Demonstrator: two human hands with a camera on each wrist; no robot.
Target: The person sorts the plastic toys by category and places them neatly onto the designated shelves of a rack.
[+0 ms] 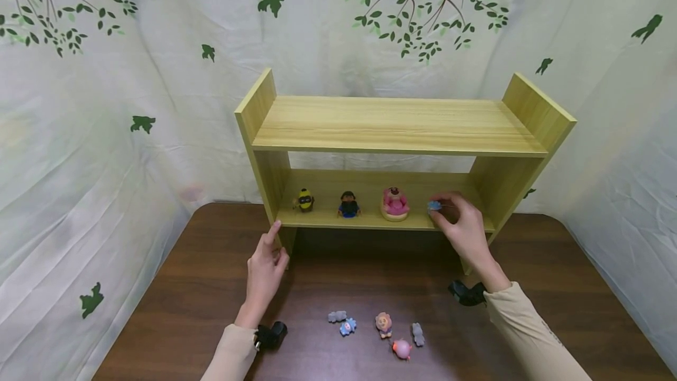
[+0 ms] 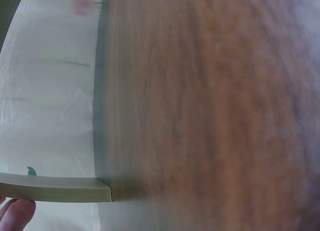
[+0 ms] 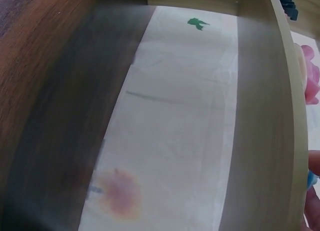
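Observation:
My right hand (image 1: 466, 231) pinches a small blue toy figure (image 1: 434, 206) over the right part of the lower board of a wooden shelf (image 1: 391, 125). In the right wrist view only a sliver of that blue figure (image 3: 311, 179) shows between the fingertips. Left of it on the same board stand a pink bear figure (image 1: 394, 203), a dark-haired figure in blue (image 1: 348, 205) and a yellow figure with goggles (image 1: 304, 200). My left hand (image 1: 266, 269) touches the front edge of the shelf's left side panel (image 2: 60, 191) with an extended index finger, its other fingers bent loosely.
On the brown table (image 1: 174, 298) in front lie a blue figure (image 1: 348, 327), a grey piece (image 1: 337, 316), a lion-like figure (image 1: 384, 324), a pink round figure (image 1: 401, 349) and another grey piece (image 1: 418, 334). A leaf-printed white cloth (image 1: 211, 104) hangs behind the shelf.

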